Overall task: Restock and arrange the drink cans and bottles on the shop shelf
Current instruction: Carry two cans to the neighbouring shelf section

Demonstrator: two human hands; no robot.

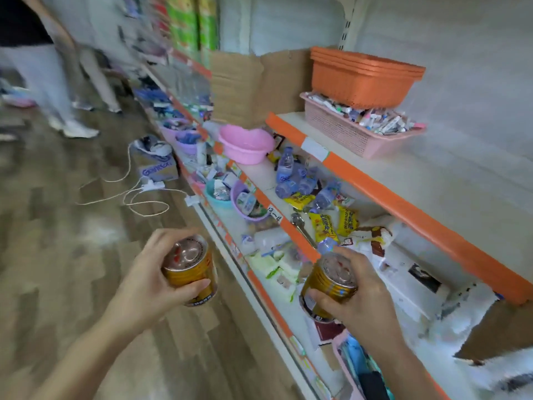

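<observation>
I hold two gold drink cans in front of the shelving. My left hand (153, 280) grips the left gold can (189, 265) over the wooden floor, its silver top tilted toward me. My right hand (357, 295) wraps the right gold can (328, 280) at the orange front edge of the middle shelf (291, 229). On that shelf lie several small clear water bottles with blue labels (291, 176) on their sides, mixed with yellow snack packets (334, 223).
The top shelf (450, 180) carries stacked orange baskets (363, 76) on a pink tray of small items (340, 128). A pink bowl (245, 144) sits further along. A cardboard box (157, 166) and a looping cord (138, 197) lie on the floor. A person's legs (57, 90) stand far left.
</observation>
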